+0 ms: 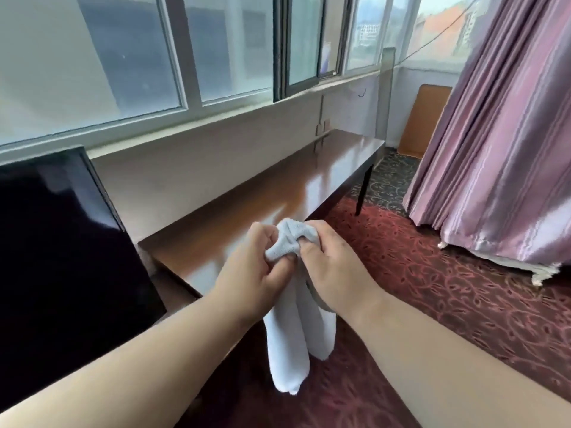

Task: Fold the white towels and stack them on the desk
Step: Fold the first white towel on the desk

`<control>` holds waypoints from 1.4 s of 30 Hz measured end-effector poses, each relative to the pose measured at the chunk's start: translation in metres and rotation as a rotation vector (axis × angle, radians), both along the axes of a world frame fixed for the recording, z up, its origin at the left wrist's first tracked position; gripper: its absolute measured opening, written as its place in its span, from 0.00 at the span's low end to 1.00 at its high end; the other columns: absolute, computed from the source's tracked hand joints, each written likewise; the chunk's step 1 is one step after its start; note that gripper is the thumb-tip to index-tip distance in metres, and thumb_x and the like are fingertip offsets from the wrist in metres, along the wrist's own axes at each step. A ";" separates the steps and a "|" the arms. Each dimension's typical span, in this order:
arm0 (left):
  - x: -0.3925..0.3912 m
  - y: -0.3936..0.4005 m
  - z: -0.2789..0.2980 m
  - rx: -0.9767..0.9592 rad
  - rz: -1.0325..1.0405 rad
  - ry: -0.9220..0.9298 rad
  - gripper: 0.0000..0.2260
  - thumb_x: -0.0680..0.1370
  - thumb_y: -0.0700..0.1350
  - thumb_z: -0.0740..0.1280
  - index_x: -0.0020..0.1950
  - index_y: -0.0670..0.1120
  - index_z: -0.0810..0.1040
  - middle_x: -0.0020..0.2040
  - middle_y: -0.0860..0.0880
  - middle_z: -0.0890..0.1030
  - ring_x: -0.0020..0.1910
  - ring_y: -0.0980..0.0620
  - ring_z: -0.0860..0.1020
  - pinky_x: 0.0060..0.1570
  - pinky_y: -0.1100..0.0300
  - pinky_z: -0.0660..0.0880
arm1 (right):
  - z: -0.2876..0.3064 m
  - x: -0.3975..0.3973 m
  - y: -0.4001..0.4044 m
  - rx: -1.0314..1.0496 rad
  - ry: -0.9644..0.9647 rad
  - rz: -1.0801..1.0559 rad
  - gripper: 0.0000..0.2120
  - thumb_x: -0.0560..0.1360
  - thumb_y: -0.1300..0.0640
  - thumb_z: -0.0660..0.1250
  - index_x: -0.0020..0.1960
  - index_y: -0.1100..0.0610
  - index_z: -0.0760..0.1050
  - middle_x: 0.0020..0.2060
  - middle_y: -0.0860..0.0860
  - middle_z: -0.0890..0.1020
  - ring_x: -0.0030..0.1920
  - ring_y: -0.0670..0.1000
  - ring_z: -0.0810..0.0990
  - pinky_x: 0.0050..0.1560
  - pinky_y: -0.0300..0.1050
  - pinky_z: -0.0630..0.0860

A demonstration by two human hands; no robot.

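Both hands meet in front of the desk (247, 193): left hand (262, 264) and right hand (330, 267) each pinch the bunched top of a white towel (290, 344). Its folds hang down over the red carpet (432, 273).

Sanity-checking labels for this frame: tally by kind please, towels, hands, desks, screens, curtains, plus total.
White towel: 1, bunched, hanging from both hands, none on the desk
Hands: 2, left hand and right hand, each with its grip on the towel's top
Desk: 1
Dark screen: 1
Pink curtain: 1
Total: 6
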State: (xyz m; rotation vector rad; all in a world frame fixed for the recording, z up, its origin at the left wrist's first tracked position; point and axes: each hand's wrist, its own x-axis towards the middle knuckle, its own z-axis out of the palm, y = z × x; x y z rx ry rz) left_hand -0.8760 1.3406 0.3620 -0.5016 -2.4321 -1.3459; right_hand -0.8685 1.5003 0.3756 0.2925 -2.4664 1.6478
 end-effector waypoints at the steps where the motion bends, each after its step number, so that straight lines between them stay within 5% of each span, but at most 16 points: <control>1: -0.021 0.001 -0.001 0.010 0.033 0.009 0.10 0.72 0.60 0.61 0.50 0.59 0.67 0.46 0.62 0.76 0.41 0.59 0.77 0.36 0.54 0.76 | 0.000 -0.027 0.001 0.004 -0.006 0.033 0.16 0.74 0.40 0.57 0.56 0.42 0.76 0.50 0.36 0.81 0.53 0.38 0.79 0.47 0.27 0.72; 14: -0.323 0.014 -0.027 -0.109 0.026 -0.261 0.17 0.67 0.49 0.61 0.52 0.64 0.63 0.45 0.56 0.77 0.41 0.56 0.77 0.36 0.50 0.78 | -0.026 -0.366 0.027 0.108 -0.129 0.194 0.08 0.80 0.48 0.59 0.57 0.43 0.74 0.49 0.41 0.82 0.51 0.37 0.79 0.51 0.39 0.75; 18: -0.398 0.024 -0.025 -0.151 0.118 -0.323 0.15 0.68 0.46 0.62 0.51 0.61 0.63 0.42 0.50 0.78 0.33 0.54 0.75 0.31 0.49 0.75 | -0.024 -0.450 0.038 0.140 -0.110 0.235 0.05 0.80 0.49 0.59 0.50 0.41 0.73 0.44 0.39 0.81 0.47 0.31 0.76 0.41 0.24 0.69; 23: -0.457 0.038 -0.059 -0.213 0.281 -0.428 0.14 0.71 0.44 0.63 0.53 0.55 0.63 0.44 0.49 0.79 0.40 0.46 0.78 0.36 0.46 0.76 | -0.059 -0.539 0.043 0.272 -0.167 0.374 0.06 0.79 0.48 0.60 0.50 0.45 0.75 0.42 0.42 0.81 0.44 0.38 0.77 0.38 0.33 0.70; 27: -0.504 0.052 -0.082 -0.213 0.431 -0.492 0.16 0.73 0.46 0.63 0.56 0.58 0.62 0.45 0.57 0.77 0.40 0.57 0.77 0.37 0.55 0.76 | -0.080 -0.615 0.049 0.404 -0.215 0.525 0.11 0.80 0.46 0.58 0.53 0.50 0.76 0.45 0.45 0.81 0.47 0.46 0.78 0.44 0.42 0.73; 29: -0.524 0.054 -0.093 -0.241 0.515 -0.519 0.16 0.74 0.45 0.62 0.57 0.59 0.63 0.44 0.57 0.78 0.40 0.56 0.78 0.39 0.51 0.79 | -0.092 -0.651 0.052 0.493 -0.211 0.582 0.13 0.80 0.43 0.59 0.53 0.51 0.75 0.44 0.46 0.80 0.47 0.49 0.78 0.40 0.44 0.71; 33: -0.572 0.052 -0.112 -0.173 0.769 -0.609 0.15 0.75 0.42 0.58 0.56 0.60 0.66 0.41 0.51 0.79 0.38 0.48 0.80 0.29 0.46 0.81 | -0.120 -0.739 0.057 0.687 -0.170 0.635 0.15 0.79 0.45 0.60 0.54 0.56 0.75 0.46 0.50 0.80 0.50 0.55 0.79 0.45 0.46 0.69; 37: -0.606 0.041 -0.136 -0.308 0.911 -0.655 0.17 0.77 0.41 0.59 0.63 0.57 0.65 0.40 0.52 0.77 0.35 0.51 0.77 0.29 0.55 0.73 | -0.150 -0.803 0.044 0.795 -0.208 0.647 0.10 0.77 0.46 0.64 0.53 0.52 0.74 0.44 0.49 0.78 0.49 0.54 0.78 0.44 0.45 0.68; 42: -0.651 0.005 -0.168 -0.450 0.886 -0.781 0.08 0.79 0.43 0.59 0.55 0.55 0.70 0.41 0.50 0.77 0.37 0.50 0.75 0.31 0.55 0.69 | -0.185 -0.857 0.010 0.823 -0.260 0.670 0.10 0.74 0.44 0.67 0.52 0.48 0.74 0.44 0.47 0.79 0.46 0.51 0.77 0.44 0.44 0.69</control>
